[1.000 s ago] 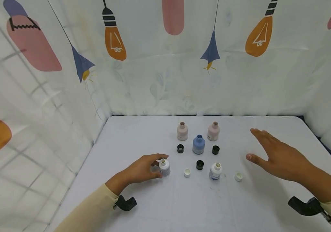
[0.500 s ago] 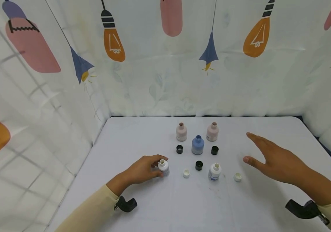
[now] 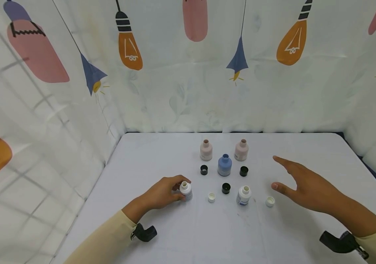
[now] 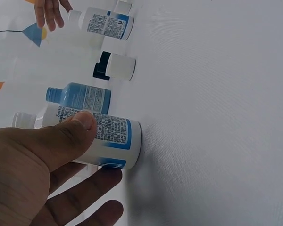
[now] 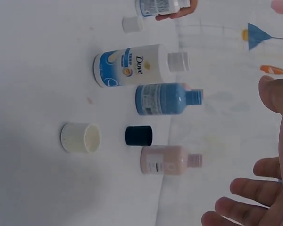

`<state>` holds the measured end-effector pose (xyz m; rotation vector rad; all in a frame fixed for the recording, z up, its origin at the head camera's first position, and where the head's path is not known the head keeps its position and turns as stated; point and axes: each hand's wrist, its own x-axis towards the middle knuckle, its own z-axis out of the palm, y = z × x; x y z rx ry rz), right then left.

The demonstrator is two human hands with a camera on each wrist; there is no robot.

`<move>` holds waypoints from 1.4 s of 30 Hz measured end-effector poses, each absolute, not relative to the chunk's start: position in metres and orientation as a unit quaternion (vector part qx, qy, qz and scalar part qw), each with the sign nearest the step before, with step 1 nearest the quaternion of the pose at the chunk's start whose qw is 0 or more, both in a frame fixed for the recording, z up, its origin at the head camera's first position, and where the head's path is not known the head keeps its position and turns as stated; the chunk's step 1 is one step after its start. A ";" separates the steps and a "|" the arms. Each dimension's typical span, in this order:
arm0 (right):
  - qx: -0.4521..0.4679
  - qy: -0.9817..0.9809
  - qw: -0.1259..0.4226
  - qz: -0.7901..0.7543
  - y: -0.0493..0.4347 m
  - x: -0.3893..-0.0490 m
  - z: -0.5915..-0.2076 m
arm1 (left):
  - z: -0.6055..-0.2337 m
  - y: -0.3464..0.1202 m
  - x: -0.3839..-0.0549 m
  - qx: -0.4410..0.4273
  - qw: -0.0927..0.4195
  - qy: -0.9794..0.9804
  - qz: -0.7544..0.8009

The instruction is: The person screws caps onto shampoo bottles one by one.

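My left hand (image 3: 166, 190) grips a small white bottle (image 3: 186, 191) between thumb and fingers. In the left wrist view this uncapped bottle (image 4: 118, 129) stands upright, with a printed label and blue patches near its base. My right hand (image 3: 306, 187) hovers over the right side of the table, fingers extended and thumb apart, holding nothing. Nearest below it lies a white cap (image 3: 270, 201), open side up. Left of that cap stands a second white bottle (image 3: 243, 195), labelled Dove in the right wrist view, also uncapped. Another white cap (image 3: 211, 197) sits between the two white bottles.
Behind them stand an uncapped blue bottle (image 3: 225, 165) and two uncapped pale pink bottles, one left (image 3: 206, 151) and one right (image 3: 241, 151). Black caps (image 3: 225, 188) lie around the blue bottle. A printed curtain (image 3: 188, 84) hangs behind the white table (image 3: 155, 157).
My right hand has moved left and a little toward me, nearer the right white cap. My left hand keeps its grip on the white bottle in the same place.
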<state>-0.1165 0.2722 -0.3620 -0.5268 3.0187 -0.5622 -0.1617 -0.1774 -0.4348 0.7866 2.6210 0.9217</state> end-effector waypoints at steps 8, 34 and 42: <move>-0.175 0.962 0.011 -0.209 0.261 -0.117 -0.362 | -0.433 -0.177 -0.162 0.263 0.136 0.904 0.309; -0.194 0.937 0.016 -0.290 0.238 -0.117 -0.375 | -0.430 -0.177 -0.160 0.254 0.153 0.899 0.323; -0.202 0.933 0.010 -0.296 0.231 -0.117 -0.377 | -0.430 -0.177 -0.159 0.257 0.152 0.897 0.326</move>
